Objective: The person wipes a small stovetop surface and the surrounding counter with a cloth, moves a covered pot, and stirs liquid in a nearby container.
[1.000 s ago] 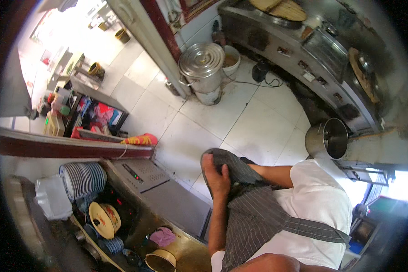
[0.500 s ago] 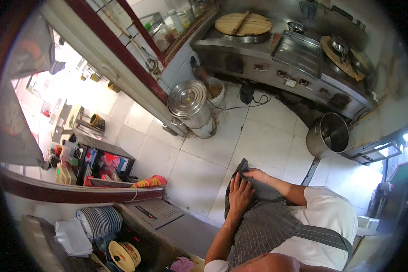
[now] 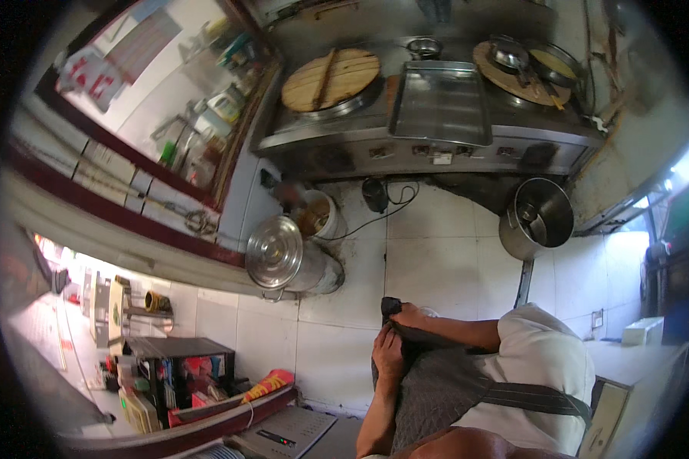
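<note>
A dark grey pinstriped apron (image 3: 444,382) covers my front over white clothing. Its lower part is bunched up between my hands. My right hand (image 3: 408,315) is closed around a fold of the cloth, with a dark end of it sticking out past the fingers. Just below and to the left, my left hand (image 3: 388,353) has its fingers curled against the apron's edge, gripping it. Some fingertips are hidden in the folds.
A steel stove counter (image 3: 436,164) runs along the far side, bearing a wooden lid (image 3: 352,73) and a metal tray (image 3: 442,107). Lidded pot (image 3: 275,252), bucket (image 3: 331,222) and black cord (image 3: 367,223) lie left of centre; a deep pot (image 3: 540,218) stands right.
The view has turned, bringing the stove level across the top. My left hand, earlier spread flat on the apron, now curls at its edge. My right hand still grips the cloth.
</note>
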Tool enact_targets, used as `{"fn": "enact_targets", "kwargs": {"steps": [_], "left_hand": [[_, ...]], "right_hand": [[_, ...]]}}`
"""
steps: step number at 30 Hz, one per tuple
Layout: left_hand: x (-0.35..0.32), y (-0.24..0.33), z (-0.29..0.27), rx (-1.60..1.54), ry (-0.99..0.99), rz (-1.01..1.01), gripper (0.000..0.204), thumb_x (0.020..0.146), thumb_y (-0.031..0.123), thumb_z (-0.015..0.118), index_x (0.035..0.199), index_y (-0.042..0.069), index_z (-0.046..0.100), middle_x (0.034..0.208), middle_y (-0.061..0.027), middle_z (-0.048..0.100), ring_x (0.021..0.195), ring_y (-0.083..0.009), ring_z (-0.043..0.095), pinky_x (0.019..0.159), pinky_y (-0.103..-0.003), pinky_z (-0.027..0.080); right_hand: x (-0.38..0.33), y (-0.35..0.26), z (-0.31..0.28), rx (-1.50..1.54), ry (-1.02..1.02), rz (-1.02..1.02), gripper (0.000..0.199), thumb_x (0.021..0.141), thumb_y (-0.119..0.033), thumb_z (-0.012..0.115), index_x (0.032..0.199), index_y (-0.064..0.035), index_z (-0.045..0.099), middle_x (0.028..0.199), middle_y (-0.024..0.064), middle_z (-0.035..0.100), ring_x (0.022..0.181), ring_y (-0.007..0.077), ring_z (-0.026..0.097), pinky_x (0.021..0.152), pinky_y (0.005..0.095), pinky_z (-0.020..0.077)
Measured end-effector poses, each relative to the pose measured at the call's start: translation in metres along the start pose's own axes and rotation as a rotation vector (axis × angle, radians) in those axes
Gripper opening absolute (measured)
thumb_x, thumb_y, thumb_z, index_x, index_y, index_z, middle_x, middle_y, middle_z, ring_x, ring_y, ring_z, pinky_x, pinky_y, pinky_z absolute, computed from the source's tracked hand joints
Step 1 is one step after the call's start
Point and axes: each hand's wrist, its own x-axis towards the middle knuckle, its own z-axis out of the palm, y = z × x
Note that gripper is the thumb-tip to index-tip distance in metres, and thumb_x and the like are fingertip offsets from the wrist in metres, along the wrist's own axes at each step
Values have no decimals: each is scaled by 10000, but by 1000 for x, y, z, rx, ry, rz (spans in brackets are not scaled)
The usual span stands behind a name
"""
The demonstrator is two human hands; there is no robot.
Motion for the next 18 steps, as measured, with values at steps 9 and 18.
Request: {"fn": "enact_targets", "kwargs": {"steps": [9,18], "left_hand": [[47,-10,24,-318,-156,-148,158,771,10,548,916,28,609,992,-129,619,957,-295,585,803,-357,485],[-8,-133,-1,-133,-205,-230,206,695,-3,580,895,43,602,1049,-200,541,1001,-351,511,854,-411,431]], "right_hand": [[37,48,-33,350,360,232,376,687,-235,690,976,-5,618,894,191,642,868,312,617,759,393,483],[-28,177,-107,250,602,438,488,587,-251,671,986,19,594,903,235,621,871,352,609,728,420,481]]}}
